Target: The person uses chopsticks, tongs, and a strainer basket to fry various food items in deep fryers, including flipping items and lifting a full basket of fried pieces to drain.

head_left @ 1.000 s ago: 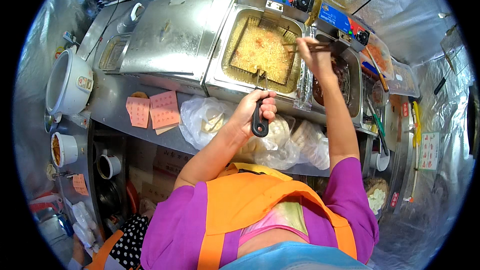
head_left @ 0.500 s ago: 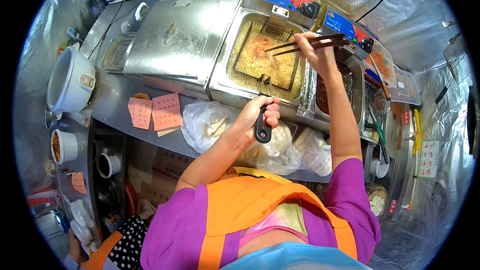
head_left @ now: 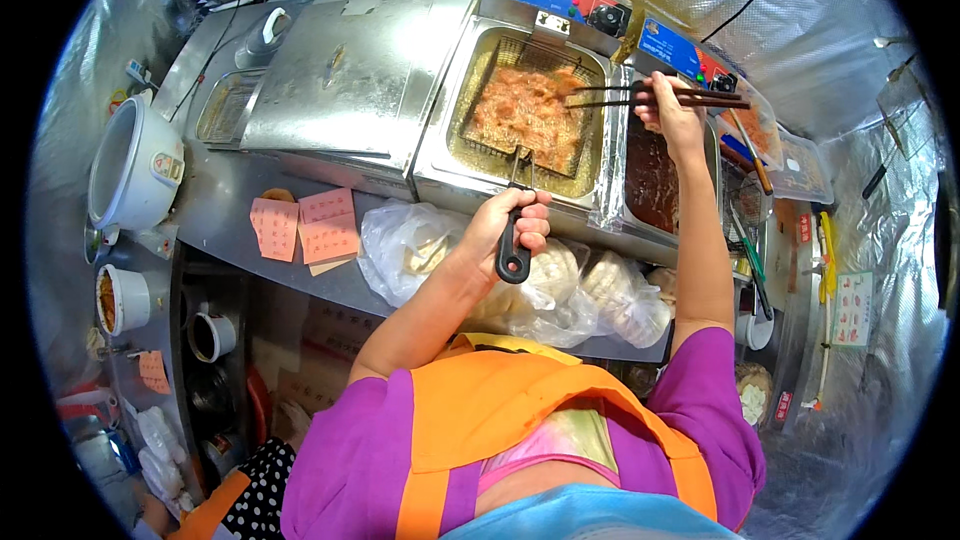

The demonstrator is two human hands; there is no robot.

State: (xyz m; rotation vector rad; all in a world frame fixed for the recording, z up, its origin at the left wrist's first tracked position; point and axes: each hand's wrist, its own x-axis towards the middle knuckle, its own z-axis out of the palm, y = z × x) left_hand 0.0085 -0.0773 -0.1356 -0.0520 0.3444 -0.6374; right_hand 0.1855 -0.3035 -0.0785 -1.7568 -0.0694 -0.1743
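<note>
My left hand (head_left: pixel 508 226) is closed round the black handle of a wire fryer basket (head_left: pixel 470 148). The basket sits in the square left-hand deep fryer (head_left: pixel 425 153), filled with orange-pink pieces of food (head_left: pixel 522 112) that now show above the oil. My right hand (head_left: pixel 672 118) grips a pair of long dark chopsticks (head_left: pixel 715 98). Their tips reach left over the right side of the basket, by the food, and stand slightly apart. Whether the tips touch the food I cannot tell.
A second fryer (head_left: pixel 655 175) with dark oil adjoins on the right. Plastic bags of pale food (head_left: pixel 545 285) lie along the front edge. Pink notes (head_left: pixel 328 225) and a white rice cooker (head_left: pixel 135 168) are at left. Behind the lower left, another person's spotted sleeve (head_left: pixel 262 495) shows.
The basket's food has come up out of the bubbling oil and shows as an orange-pink mass. My right hand has moved right and slightly down with the chopsticks, which now lie more level.
</note>
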